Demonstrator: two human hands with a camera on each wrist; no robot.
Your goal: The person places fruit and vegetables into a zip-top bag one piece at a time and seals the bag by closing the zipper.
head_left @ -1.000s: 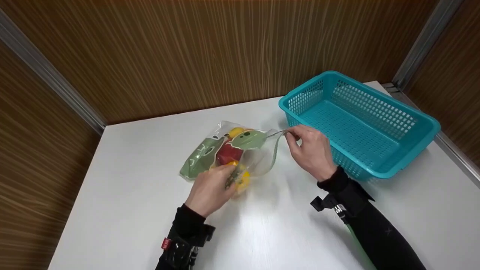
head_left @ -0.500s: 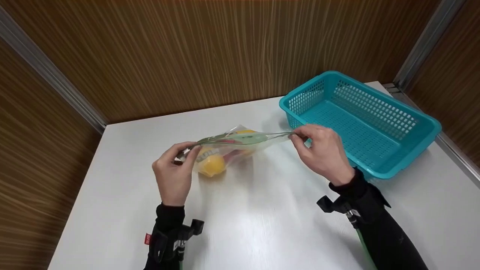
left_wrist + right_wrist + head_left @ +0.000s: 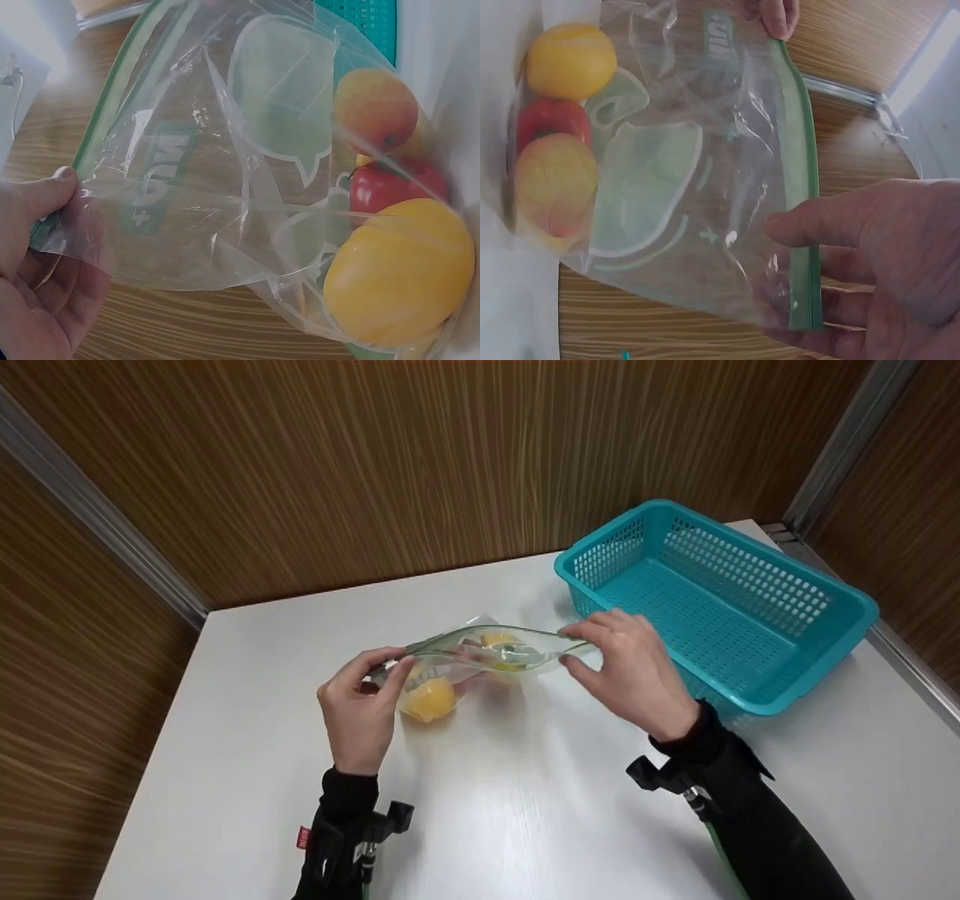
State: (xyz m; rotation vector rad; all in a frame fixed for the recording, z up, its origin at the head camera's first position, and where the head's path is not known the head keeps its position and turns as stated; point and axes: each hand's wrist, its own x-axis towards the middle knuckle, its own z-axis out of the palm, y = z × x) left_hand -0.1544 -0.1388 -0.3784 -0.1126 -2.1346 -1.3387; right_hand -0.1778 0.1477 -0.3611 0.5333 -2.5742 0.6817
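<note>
A clear zip bag [image 3: 735, 187] with green print and a green zip edge hangs between my hands, its mouth parted in the head view. My left hand [image 3: 356, 724] pinches the left end of that mouth between thumb and fingers. At the other end, my right hand [image 3: 637, 679] holds the zip edge, thumb in front and fingers behind in the right wrist view. Low inside the bag lie a yellow-orange round fruit [image 3: 397, 274], a red pepper-like item [image 3: 382, 187] and a red-and-yellow round fruit [image 3: 375, 109]. Whether more lies behind them is hidden.
A turquoise perforated basket [image 3: 712, 607] stands at the right rear of the white table [image 3: 255, 780], just beyond my right hand. Behind the table rises a wood-grain panel [image 3: 375, 472], with similar panels on both sides.
My left hand has moved from the bag's lower front to the left end of its mouth. The bag now stands up, and its mouth has widened; the right hand's fingers have spread along the edge.
</note>
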